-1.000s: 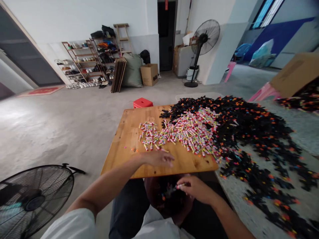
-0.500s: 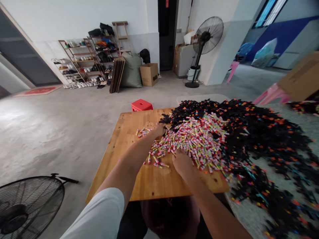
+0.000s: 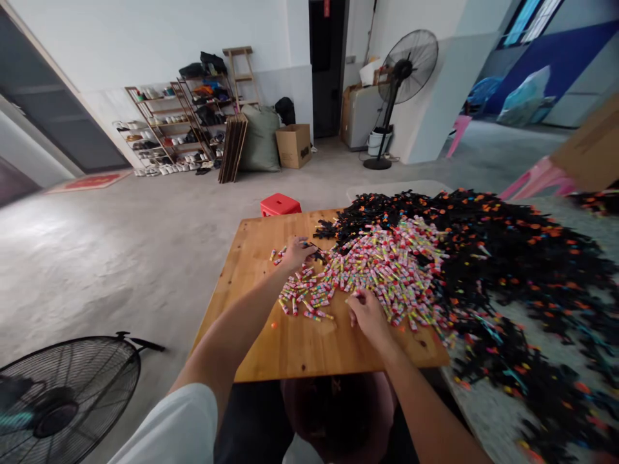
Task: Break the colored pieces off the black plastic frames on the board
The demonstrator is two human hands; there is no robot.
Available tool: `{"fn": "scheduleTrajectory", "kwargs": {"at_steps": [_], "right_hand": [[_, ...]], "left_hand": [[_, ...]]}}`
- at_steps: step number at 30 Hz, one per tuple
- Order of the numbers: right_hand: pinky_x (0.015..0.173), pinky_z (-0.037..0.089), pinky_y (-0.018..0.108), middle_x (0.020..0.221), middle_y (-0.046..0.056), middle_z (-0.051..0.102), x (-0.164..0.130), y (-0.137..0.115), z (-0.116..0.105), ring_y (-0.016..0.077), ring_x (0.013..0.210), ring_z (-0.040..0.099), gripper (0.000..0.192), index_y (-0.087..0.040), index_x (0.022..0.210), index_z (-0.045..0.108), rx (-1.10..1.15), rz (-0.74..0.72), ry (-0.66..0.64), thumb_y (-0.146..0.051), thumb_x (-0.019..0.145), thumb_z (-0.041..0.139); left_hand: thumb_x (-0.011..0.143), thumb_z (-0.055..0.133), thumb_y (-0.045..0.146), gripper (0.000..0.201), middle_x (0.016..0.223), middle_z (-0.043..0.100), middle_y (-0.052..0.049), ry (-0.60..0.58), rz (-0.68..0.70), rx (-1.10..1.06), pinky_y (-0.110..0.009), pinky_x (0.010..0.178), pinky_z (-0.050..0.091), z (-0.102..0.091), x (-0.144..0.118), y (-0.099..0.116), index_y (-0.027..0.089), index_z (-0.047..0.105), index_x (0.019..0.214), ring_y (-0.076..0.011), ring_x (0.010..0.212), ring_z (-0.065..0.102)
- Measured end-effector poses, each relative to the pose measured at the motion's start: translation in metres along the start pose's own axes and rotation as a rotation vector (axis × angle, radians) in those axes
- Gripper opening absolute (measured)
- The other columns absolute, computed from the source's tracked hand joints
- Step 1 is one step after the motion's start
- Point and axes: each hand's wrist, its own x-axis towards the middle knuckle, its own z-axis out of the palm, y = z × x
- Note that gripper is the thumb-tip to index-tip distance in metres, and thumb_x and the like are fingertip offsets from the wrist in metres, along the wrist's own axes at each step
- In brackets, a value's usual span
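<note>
Clock centred on the board (image 3: 264, 351), 12 being away from me; the tubes (image 3: 387, 264) are lying in a dense pile around 2, stragglers scattering toward the middle; the black pieces (image 3: 483, 225) are lying heaped behind, from 12 round to 4, past the board's edge.

My left hand (image 3: 297, 252) is resting at 11, fingertips at a loose black piece (image 3: 318, 255); whether they are clamping it, I cannot tell; my right hand (image 3: 370, 316) is resting near 4, by the pile's near edge, thumb and forefinger bending close; a tube may be sitting between them, too small to confirm.

Step in hand, I am judging: picking, one item per hand; next move is calling for firm pinches and lifting without dragging neighbours.
</note>
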Motion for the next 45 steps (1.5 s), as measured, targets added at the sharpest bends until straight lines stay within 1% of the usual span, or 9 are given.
{"fn": "scheduleTrajectory", "kwargs": {"at_steps": [3, 6, 13, 20, 27, 32, 39, 42, 45], "right_hand": [[0.042, 0.042, 0.025, 0.057, -0.008, 0.056, -0.005, -0.010, 0.001, 0.0147, 0.044, 0.049, 0.013, -0.026, 0.087, 0.050, 0.367, -0.002, 0.014, -0.032, 0.079, 0.059], [0.042, 0.042, 0.024, 0.063, -0.006, 0.062, -0.009, -0.025, 0.003, 0.0137, 0.046, 0.052, 0.019, -0.026, 0.088, 0.050, 0.511, -0.030, 0.071, -0.034, 0.078, 0.062], [0.052, 0.049, 0.027, 0.065, -0.006, 0.059, -0.025, -0.036, -0.003, 0.0159, 0.055, 0.058, 0.017, -0.025, 0.093, 0.053, 0.311, -0.188, 0.034, -0.036, 0.084, 0.062], [0.068, 0.050, 0.030, 0.086, 0.001, 0.065, -0.037, -0.042, -0.018, 0.0189, 0.075, 0.060, 0.016, -0.023, 0.095, 0.057, -0.023, -0.314, 0.073, -0.032, 0.083, 0.062], [0.077, 0.049, 0.032, 0.090, 0.005, 0.073, -0.049, -0.078, -0.036, 0.0222, 0.081, 0.066, 0.026, -0.022, 0.104, 0.070, -0.304, -0.491, -0.139, -0.037, 0.100, 0.049], [0.095, 0.051, 0.037, 0.113, 0.009, 0.077, -0.051, -0.080, -0.039, 0.0266, 0.106, 0.070, 0.035, -0.022, 0.118, 0.074, -0.266, -0.523, -0.156, -0.040, 0.103, 0.048], [0.053, 0.045, 0.028, 0.057, -0.003, 0.057, -0.051, -0.076, -0.042, 0.0163, 0.051, 0.054, 0.036, -0.021, 0.090, 0.075, -0.020, -0.238, -0.300, -0.049, 0.098, 0.054], [0.051, 0.040, 0.027, 0.051, -0.004, 0.051, -0.053, -0.082, -0.046, 0.0150, 0.049, 0.050, 0.036, -0.021, 0.075, 0.072, -0.033, -0.249, -0.322, -0.048, 0.096, 0.058], [0.051, 0.037, 0.026, 0.053, -0.003, 0.055, -0.056, -0.090, -0.049, 0.0154, 0.051, 0.051, 0.028, -0.021, 0.091, 0.080, -0.105, -0.285, -0.321, -0.043, 0.092, 0.064]], "left_hand": [[0.081, 0.083, 0.033, 0.058, 0.093, 0.075, -0.007, -0.017, 0.034, -0.187, -0.024, 0.066, 0.054, 0.006, -0.038, -0.003, 0.014, 0.062, 0.132, -0.0124, 0.070, 0.067], [0.080, 0.084, 0.037, 0.053, 0.109, 0.076, -0.010, -0.170, 0.053, -0.289, -0.026, 0.073, 0.057, 0.018, -0.081, -0.003, 0.012, 0.069, 0.125, -0.0153, 0.082, 0.070], [0.083, 0.076, 0.028, 0.025, 0.085, 0.073, -0.003, -0.548, 0.204, 0.067, -0.020, 0.064, 0.052, 0.029, -0.140, 0.028, 0.013, 0.074, 0.103, -0.0124, 0.072, 0.066], [0.076, 0.058, 0.014, 0.033, 0.083, 0.068, 0.001, -0.547, 0.195, 0.080, -0.020, 0.055, 0.049, 0.026, -0.147, 0.034, 0.016, 0.058, 0.109, -0.0099, 0.058, 0.062], [0.094, 0.058, 0.025, 0.027, 0.097, 0.074, -0.005, -0.321, 0.570, 0.314, -0.026, 0.079, 0.054, 0.025, -0.152, 0.039, 0.016, 0.072, 0.115, -0.0164, 0.086, 0.067], [0.103, 0.056, 0.040, 0.035, 0.100, 0.077, -0.006, -0.355, 0.621, 0.336, -0.027, 0.085, 0.056, 0.025, -0.155, 0.040, 0.018, 0.073, 0.124, -0.0185, 0.092, 0.071], [0.104, 0.055, 0.040, 0.035, 0.093, 0.077, -0.006, -0.458, 0.594, 0.397, -0.022, 0.076, 0.053, 0.018, -0.162, 0.055, 0.016, 0.076, 0.117, -0.0152, 0.080, 0.070], [0.104, 0.055, 0.041, 0.036, 0.095, 0.077, -0.006, -0.534, 0.551, 0.397, -0.020, 0.074, 0.052, 0.014, -0.165, 0.065, 0.015, 0.076, 0.118, -0.0152, 0.081, 0.070], [0.104, 0.055, 0.040, 0.036, 0.096, 0.078, -0.005, -0.555, 0.538, 0.433, -0.020, 0.074, 0.052, 0.011, -0.168, 0.072, 0.017, 0.075, 0.124, -0.0150, 0.081, 0.071]]}}
